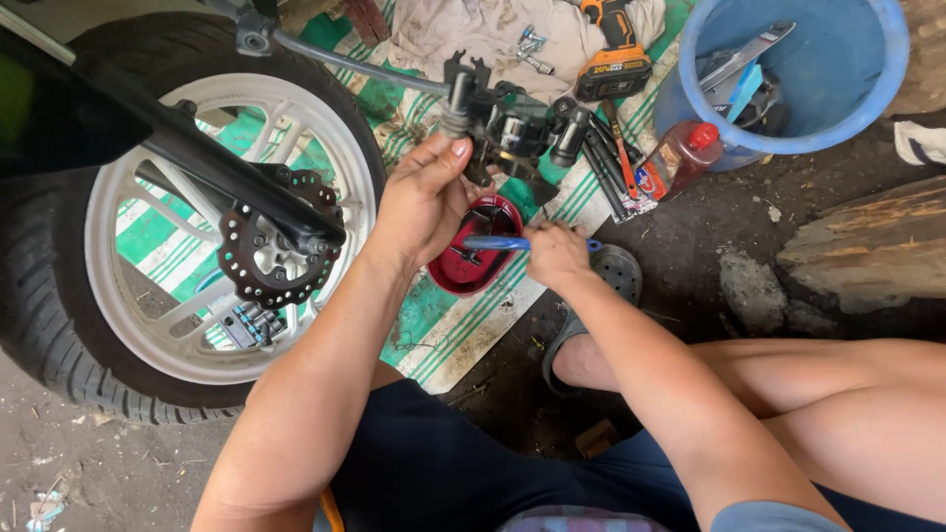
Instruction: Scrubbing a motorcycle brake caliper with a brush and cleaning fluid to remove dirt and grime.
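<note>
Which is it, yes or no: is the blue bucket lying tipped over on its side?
No: the blue bucket stands upright with its mouth facing up and tools resting inside.

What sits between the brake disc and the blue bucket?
In the head view, between brake disc and blue bucket: left hand gripping the black caliper assembly.
</note>
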